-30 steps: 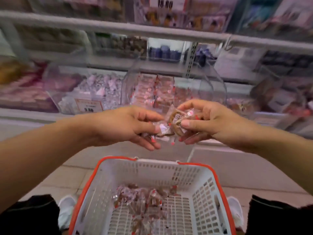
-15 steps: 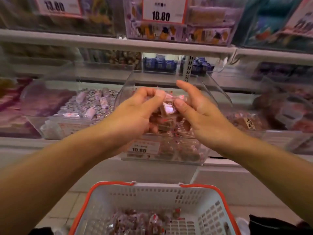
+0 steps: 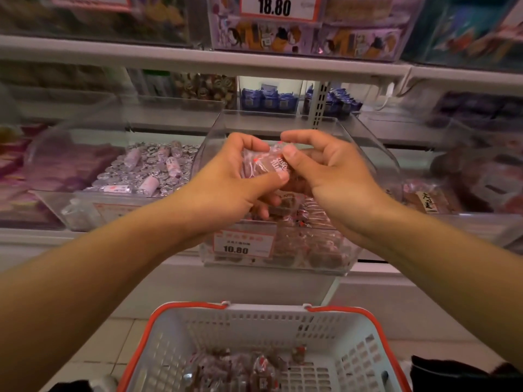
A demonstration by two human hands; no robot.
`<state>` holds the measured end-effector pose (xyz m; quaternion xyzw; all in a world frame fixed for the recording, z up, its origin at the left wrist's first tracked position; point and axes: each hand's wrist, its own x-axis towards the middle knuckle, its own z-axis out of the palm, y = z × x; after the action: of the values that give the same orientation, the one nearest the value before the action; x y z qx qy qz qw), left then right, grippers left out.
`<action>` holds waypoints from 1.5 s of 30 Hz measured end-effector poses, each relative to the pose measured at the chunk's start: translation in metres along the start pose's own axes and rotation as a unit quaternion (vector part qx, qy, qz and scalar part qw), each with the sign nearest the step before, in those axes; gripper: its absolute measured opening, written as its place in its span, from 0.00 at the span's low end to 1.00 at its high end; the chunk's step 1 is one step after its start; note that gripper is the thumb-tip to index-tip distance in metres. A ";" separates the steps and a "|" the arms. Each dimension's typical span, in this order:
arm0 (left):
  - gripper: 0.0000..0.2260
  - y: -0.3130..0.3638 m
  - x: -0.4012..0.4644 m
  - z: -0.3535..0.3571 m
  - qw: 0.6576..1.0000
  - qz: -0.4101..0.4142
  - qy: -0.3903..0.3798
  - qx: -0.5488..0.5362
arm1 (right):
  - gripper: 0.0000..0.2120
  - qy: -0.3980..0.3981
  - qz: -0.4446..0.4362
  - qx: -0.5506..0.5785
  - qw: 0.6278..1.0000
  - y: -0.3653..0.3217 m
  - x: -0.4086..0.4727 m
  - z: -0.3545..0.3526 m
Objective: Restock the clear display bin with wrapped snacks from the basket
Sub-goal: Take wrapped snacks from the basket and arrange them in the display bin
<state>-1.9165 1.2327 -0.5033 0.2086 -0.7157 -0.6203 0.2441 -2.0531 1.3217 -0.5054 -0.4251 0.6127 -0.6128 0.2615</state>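
While both hands meet over the open top of the clear bin (image 3: pixel 368 154), they share a small bundle of wrapped snacks (image 3: pixel 266 165) between them. The left hand (image 3: pixel 226 188) curls its fingers round the bundle from the left, its thumb pressed along the underside. The right hand (image 3: pixel 325 171) pinches the bundle's right end between thumb and bent forefinger, its other fingers curled above. The two hands nearly touch at the thumbs.

The bundle hangs above the bin's inside, over a layer of more brown snacks in clear wrappers (image 3: pixel 311 216) that fills the lower part of the bin. A price tag (image 3: pixel 243 243) reading 10.80 is fixed to the bin's front wall. The bin stands on a shelf (image 3: pixel 85 239), beside another clear bin (image 3: pixel 51 154) on its left that holds silver-wrapped sweets (image 3: pixel 147 171).

Below, near the person's legs, a white basket (image 3: pixel 254 323) with a red rim holds a few more wrapped snacks (image 3: pixel 243 366) on its bottom. Higher up, a second shelf (image 3: pixel 198 60) carries boxes and a tag (image 3: pixel 274 7) marked 18.80, and blue packets (image 3: pixel 268 100) stand behind the bin.
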 end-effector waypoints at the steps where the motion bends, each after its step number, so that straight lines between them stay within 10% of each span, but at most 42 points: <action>1: 0.15 -0.001 0.001 -0.001 1.000 -0.002 0.006 -0.016 | 0.12 -0.006 -0.003 0.011 1.000 0.000 0.000 -0.001; 7: 0.07 -0.014 0.008 -0.005 0.998 -0.007 0.013 -0.054 | 0.26 -0.089 0.021 -0.077 0.993 -0.001 -0.001 -0.015; 32: 0.20 -0.018 0.018 -0.002 0.992 0.011 -0.016 0.123 | 0.13 -0.163 -0.028 -0.256 0.953 0.011 0.016 -0.027; 37: 0.13 -0.015 0.018 -0.013 0.970 0.029 0.109 0.215 | 0.12 -0.161 -0.019 -0.362 0.918 0.011 0.027 -0.037; 45: 0.06 -0.024 0.018 -0.009 0.929 0.018 0.089 0.358 | 0.15 -0.173 -0.065 -0.514 0.838 0.020 0.028 -0.016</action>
<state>-1.9261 1.2115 -0.5241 0.3233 -0.8691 -0.2977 0.2268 -2.0845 1.3048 -0.5177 -0.6361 0.7554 -0.1421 0.0669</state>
